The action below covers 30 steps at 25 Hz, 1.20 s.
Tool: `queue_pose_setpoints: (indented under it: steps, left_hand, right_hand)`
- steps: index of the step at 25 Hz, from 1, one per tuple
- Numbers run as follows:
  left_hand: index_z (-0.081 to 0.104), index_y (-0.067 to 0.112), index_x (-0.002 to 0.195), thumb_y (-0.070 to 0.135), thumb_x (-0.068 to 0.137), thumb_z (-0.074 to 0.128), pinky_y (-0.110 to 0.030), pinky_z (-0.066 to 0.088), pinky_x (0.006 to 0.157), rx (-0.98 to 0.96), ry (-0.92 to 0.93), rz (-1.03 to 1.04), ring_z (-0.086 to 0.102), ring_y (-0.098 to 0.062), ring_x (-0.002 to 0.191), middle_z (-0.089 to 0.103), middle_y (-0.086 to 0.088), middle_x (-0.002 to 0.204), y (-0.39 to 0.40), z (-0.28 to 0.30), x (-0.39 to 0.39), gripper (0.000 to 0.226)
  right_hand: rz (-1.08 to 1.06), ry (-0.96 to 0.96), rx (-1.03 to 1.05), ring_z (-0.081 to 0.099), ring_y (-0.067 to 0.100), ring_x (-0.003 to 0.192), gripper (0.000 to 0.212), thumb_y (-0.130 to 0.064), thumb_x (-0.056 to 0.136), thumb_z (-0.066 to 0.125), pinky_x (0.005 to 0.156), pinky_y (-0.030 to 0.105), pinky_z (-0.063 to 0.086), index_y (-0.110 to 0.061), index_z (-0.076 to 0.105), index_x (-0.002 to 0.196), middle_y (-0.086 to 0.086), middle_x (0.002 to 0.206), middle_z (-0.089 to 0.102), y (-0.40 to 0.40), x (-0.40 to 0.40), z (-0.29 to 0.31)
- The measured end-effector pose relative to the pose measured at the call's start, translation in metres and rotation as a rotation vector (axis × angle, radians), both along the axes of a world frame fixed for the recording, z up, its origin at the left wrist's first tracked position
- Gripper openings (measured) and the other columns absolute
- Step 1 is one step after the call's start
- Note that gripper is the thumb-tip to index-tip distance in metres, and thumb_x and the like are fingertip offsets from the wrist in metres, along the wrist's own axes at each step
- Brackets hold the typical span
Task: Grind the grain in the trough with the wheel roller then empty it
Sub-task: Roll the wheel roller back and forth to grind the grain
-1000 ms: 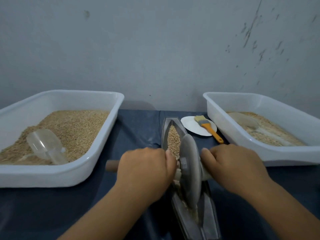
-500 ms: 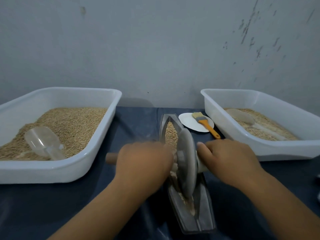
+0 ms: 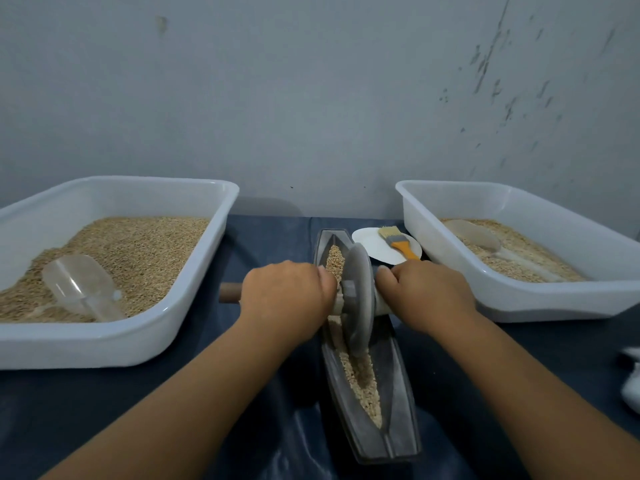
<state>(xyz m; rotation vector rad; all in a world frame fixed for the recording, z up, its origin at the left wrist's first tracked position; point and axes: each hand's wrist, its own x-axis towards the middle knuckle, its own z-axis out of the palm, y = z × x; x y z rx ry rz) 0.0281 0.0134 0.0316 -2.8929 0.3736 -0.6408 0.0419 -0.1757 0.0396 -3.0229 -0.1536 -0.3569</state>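
Note:
A narrow boat-shaped metal trough [image 3: 398,386] lies lengthwise on the dark cloth at the centre, with tan grain [image 3: 363,382] along its groove. A grey wheel roller [image 3: 358,299] stands on edge in the far half of the trough. A wooden axle runs through it; the left end [image 3: 230,293] sticks out. My left hand [image 3: 287,299] grips the axle left of the wheel. My right hand [image 3: 427,294] grips the axle on the right side. Both sets of fingers are curled over the handle.
A white tub [image 3: 114,337] of grain with a clear scoop [image 3: 79,284] sits at the left. At the right stands a second white tub [image 3: 540,299] with grain and a scoop [image 3: 474,235]. Behind the trough, a white plate [image 3: 367,240] carries an orange-handled brush [image 3: 398,242]. The wall is close behind.
The wheel has rolled away from me along the trough, from its near half to its far half. Both hands moved forward with it, and more crushed grain shows in the near groove.

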Motion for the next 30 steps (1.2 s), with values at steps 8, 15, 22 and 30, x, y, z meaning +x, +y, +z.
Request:
queue_pose_setpoints:
  steps: [8, 15, 22, 30]
  left_hand:
    - [0.044, 0.021, 0.06, 0.039, 0.091, 0.013, -0.026, 0.025, 0.045, -0.208, -0.088, 0.056, 0.032, -0.013, 0.041, 0.037, 0.008, 0.051, 0.001, -0.011, -0.032, 0.047]
    - [0.029, 0.014, 0.066, 0.02, 0.092, 0.045, -0.027, 0.03, 0.047, 0.022, 0.015, 0.017, 0.034, -0.018, 0.045, 0.028, 0.004, 0.056, -0.003, 0.004, -0.022, 0.031]
    - [0.037, 0.023, 0.053, 0.039, 0.092, 0.019, -0.024, 0.018, 0.043, -0.263, -0.079, 0.058, 0.027, -0.011, 0.039, 0.033, 0.008, 0.047, 0.002, -0.011, -0.038, 0.046]
    - [0.054, 0.013, 0.09, 0.019, 0.089, 0.048, -0.025, 0.026, 0.045, -0.007, -0.006, -0.071, 0.032, -0.019, 0.045, 0.028, 0.002, 0.057, -0.003, 0.003, -0.035, 0.008]
  right_hand:
    - [0.023, -0.068, -0.016, 0.04, 0.01, 0.043, 0.055, -0.048, 0.092, 0.028, 0.045, 0.026, 0.023, -0.022, 0.044, 0.047, -0.002, 0.044, 0.042, 0.002, -0.025, 0.006]
    - [0.006, 0.04, 0.089, 0.047, 0.017, 0.053, 0.048, -0.04, 0.096, 0.032, 0.05, 0.028, 0.03, -0.02, 0.048, 0.055, -0.002, 0.054, 0.049, -0.001, -0.012, 0.002]
    - [0.033, -0.157, -0.009, 0.04, 0.011, 0.041, 0.056, -0.052, 0.089, 0.018, 0.044, 0.025, 0.026, -0.022, 0.042, 0.047, -0.003, 0.044, 0.041, 0.003, -0.036, 0.0]
    - [0.047, 0.097, 0.076, 0.048, 0.017, 0.053, 0.049, -0.045, 0.096, 0.031, 0.05, 0.029, 0.034, -0.022, 0.045, 0.055, -0.002, 0.054, 0.049, -0.008, -0.02, 0.003]
